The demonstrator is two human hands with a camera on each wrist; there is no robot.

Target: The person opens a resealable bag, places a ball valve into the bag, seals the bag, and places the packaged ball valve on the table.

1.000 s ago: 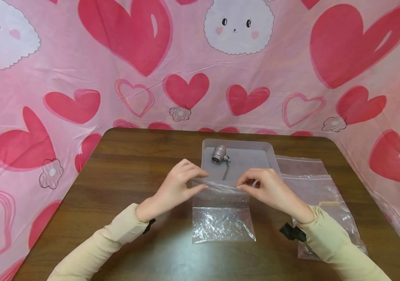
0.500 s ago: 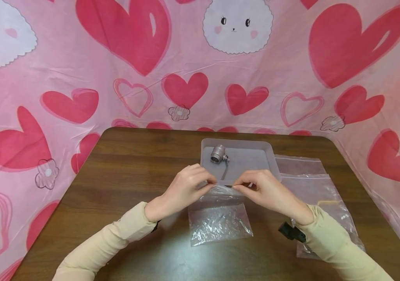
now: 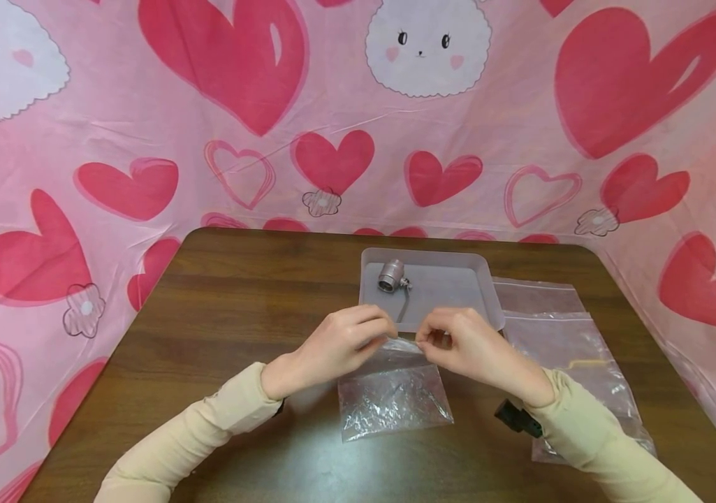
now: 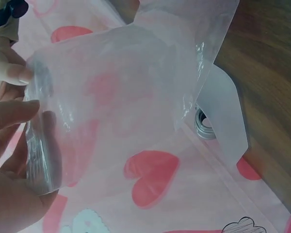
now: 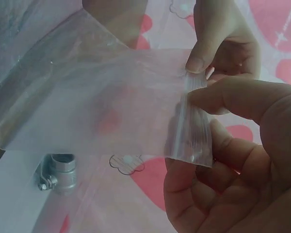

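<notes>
A clear zip-lock bag [image 3: 395,402] hangs from both hands over the front of the table, its lower part spread toward me. My left hand [image 3: 340,342] pinches its top edge on the left side. My right hand [image 3: 473,346] pinches the same edge close by, thumb and index finger on the zip strip [image 5: 181,124] in the right wrist view. Just behind the hands, a metal ball valve [image 3: 390,276] with a long thin lever lies in a shallow translucent tray [image 3: 458,279]. Through the bag I cannot make out any contents.
More clear zip-lock bags [image 3: 552,342] lie flat on the right of the tray, partly under the right forearm. The brown wooden table [image 3: 238,293] ends at a pink heart-patterned cloth [image 3: 332,91] behind and at the sides.
My left hand has moved right along the bag's top edge, closer to the right hand. Its spread fingers now pinch the edge. The bag's lower part has swung slightly left.
</notes>
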